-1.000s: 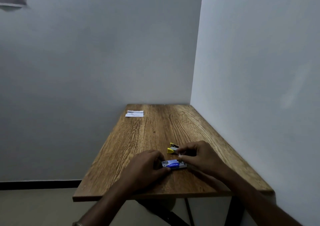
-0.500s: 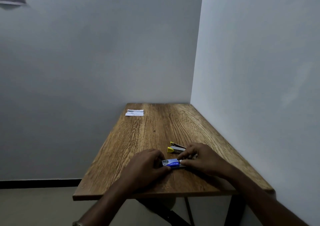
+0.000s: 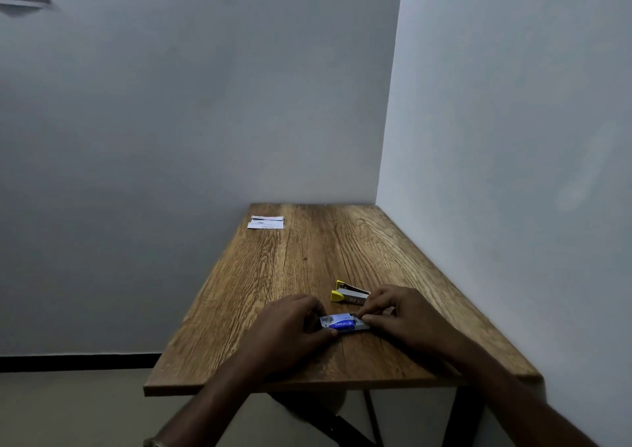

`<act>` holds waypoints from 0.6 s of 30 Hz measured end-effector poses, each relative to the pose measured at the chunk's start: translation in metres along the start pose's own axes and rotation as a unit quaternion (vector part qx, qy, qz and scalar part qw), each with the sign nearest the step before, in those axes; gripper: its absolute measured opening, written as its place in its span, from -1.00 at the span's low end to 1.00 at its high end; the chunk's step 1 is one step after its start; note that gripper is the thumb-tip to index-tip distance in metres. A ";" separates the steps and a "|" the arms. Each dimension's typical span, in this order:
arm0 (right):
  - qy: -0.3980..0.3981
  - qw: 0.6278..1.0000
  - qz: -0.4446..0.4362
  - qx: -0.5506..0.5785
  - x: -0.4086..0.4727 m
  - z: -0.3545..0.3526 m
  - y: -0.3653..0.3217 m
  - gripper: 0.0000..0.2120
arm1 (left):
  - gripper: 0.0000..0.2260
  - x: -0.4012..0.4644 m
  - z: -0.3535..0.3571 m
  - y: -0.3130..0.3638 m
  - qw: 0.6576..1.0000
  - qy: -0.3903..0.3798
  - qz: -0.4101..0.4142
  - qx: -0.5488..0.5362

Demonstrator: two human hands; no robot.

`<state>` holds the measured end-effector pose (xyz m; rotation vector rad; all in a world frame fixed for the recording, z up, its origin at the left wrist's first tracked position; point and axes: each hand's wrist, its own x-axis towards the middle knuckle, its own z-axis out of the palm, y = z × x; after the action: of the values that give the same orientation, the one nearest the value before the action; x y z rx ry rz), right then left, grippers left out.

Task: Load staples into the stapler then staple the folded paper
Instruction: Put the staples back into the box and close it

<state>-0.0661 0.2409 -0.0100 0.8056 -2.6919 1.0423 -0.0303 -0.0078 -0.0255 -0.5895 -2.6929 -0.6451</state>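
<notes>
I have both hands on the staple box (image 3: 343,324), which lies flat on the desk (image 3: 307,258) near its front edge. My left hand (image 3: 290,323) holds the box's left end, thumb along its near side and the fingers curled over the far side, pinching it in place. My right hand (image 3: 400,316) works at the box's right end, thumb and forefinger pressed together on what looks like the tray or flap there; I cannot tell whether the box is open yet or whether a strip is between those fingers. The stapler (image 3: 349,295), yellow-tipped, lies just behind the box, close to my right knuckles but apart from them, and it seems to be lying hinged open, though that is hard to confirm at this size. The folded paper (image 3: 266,222) sits well away at the far left corner, untouched. By my reading the loading step has barely begun. The risks I see from here: if the tray sticks and I pull hard, it could jerk out and scatter strips over the desk or off the near edge, which is close. A strip pinched too firmly may snap into short pieces that feed badly. My right hand, pulling back or shifting, could also knock the stapler and spin it out of line. The dim light makes the small parts hard to judge, so a strip could go in upside down without my noticing.
</notes>
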 end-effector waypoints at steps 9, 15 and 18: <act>-0.007 0.997 0.041 0.069 -0.009 -0.005 0.005 -0.82 | -0.67 -0.001 0.000 0.000 1.000 0.003 0.001 0.000; -0.002 0.996 0.016 0.091 -0.009 0.000 0.004 -0.85 | -0.69 -0.001 0.000 0.000 1.000 0.004 -0.004 0.003; -0.005 0.995 0.005 0.099 -0.008 0.002 0.004 -0.86 | -0.69 -0.001 -0.001 0.001 1.000 -0.002 -0.008 0.002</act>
<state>-0.0613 0.2449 -0.0162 0.8305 -2.6323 1.3263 -0.0292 -0.0080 -0.0247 -0.5699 -2.7050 -0.6419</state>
